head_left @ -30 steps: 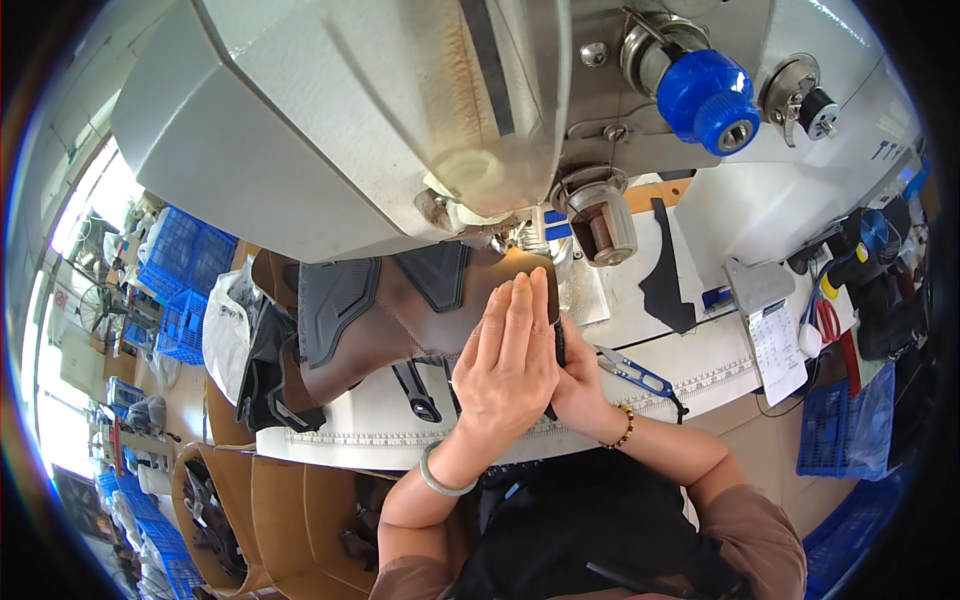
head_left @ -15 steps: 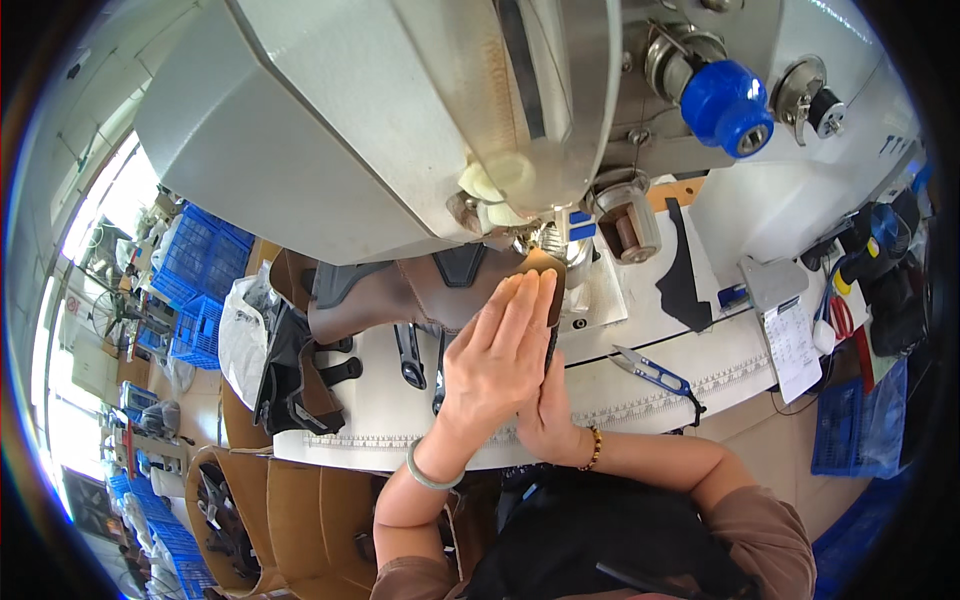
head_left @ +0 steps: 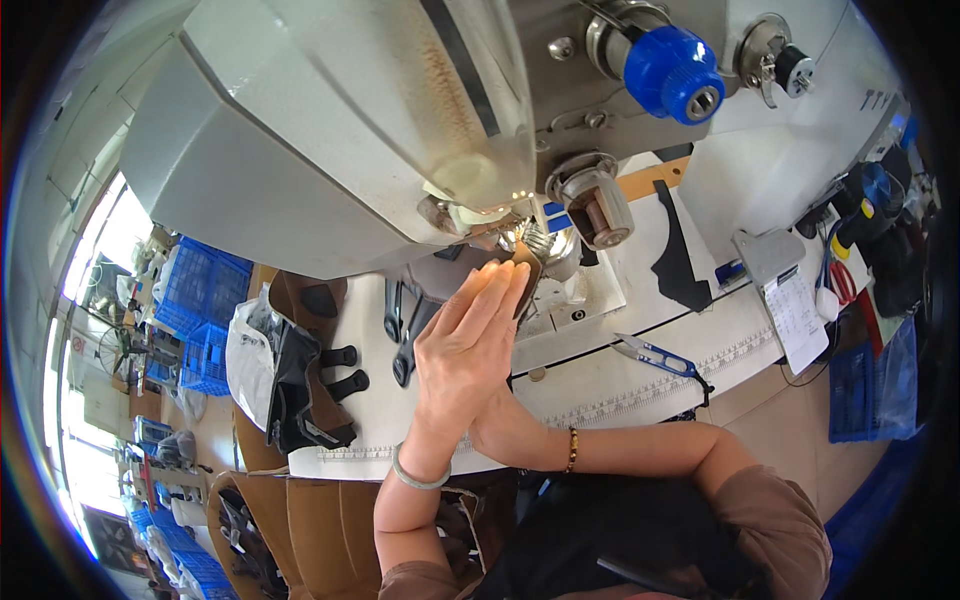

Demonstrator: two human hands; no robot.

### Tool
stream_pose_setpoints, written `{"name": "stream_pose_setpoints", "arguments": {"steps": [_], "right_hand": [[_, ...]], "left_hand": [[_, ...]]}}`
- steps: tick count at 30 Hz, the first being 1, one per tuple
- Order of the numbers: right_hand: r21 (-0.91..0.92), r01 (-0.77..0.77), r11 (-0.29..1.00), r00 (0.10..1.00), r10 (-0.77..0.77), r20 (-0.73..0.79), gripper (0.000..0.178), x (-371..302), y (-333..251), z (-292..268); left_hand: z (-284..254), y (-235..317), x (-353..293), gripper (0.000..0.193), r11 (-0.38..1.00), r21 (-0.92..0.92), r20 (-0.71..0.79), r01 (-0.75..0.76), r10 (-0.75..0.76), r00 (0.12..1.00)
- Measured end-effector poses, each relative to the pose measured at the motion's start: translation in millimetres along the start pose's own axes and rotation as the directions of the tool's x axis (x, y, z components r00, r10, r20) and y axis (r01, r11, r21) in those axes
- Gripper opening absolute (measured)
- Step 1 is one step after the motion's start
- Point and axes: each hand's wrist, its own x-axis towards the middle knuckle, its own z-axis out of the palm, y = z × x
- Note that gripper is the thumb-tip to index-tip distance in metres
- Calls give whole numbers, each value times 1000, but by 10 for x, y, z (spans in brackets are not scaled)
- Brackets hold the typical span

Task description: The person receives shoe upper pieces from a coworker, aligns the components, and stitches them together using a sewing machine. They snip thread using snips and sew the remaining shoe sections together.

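Note:
My left hand (head_left: 468, 335) lies over a brown leather upper (head_left: 441, 274), its fingers stretched forward and pressed together against the piece. The upper's front edge is at the presser foot (head_left: 532, 236) of a sewing machine (head_left: 330, 130). Tucked against the left palm and wrist is my right hand (head_left: 510, 432), its fingers hidden behind the left hand. Black straps (head_left: 396, 310) lie on the table beside the upper. Much of the leather is covered by my left hand and the machine head.
Blue thread snips (head_left: 655, 356) lie right of my hands, near a black cut piece (head_left: 680, 260). More brown and black uppers (head_left: 305, 375) are heaped at the table's left. Below stands a cardboard box (head_left: 320, 530). A clipboard (head_left: 785, 310) hangs at the right edge.
Both hands and the upper have shifted left, and the upper has turned so that less of it shows. The right hand has slid lower behind the left. The view has shifted too.

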Motion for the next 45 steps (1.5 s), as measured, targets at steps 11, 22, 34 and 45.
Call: {"name": "stream_pose_setpoints", "arguments": {"steps": [11, 22, 34, 45], "right_hand": [[-517, 177, 838, 974, -74, 213, 34, 15, -414, -1322], [-613, 305, 729, 874, -470, -124, 34, 722, -126, -1773], [-639, 276, 718, 888, -444, -116, 33, 756, -176, -1761], [-678, 235, 696, 925, -374, -64, 33, 815, -287, -1790]], "left_hand": [[297, 69, -255, 42, 995, 18, -102, 93, -91, 991], [341, -43, -197, 33, 994, -89, -218, 63, -81, 973], [335, -244, -143, 34, 981, -180, -212, 73, -111, 971], [342, -224, -195, 37, 981, -102, -140, 165, -178, 974]]}}
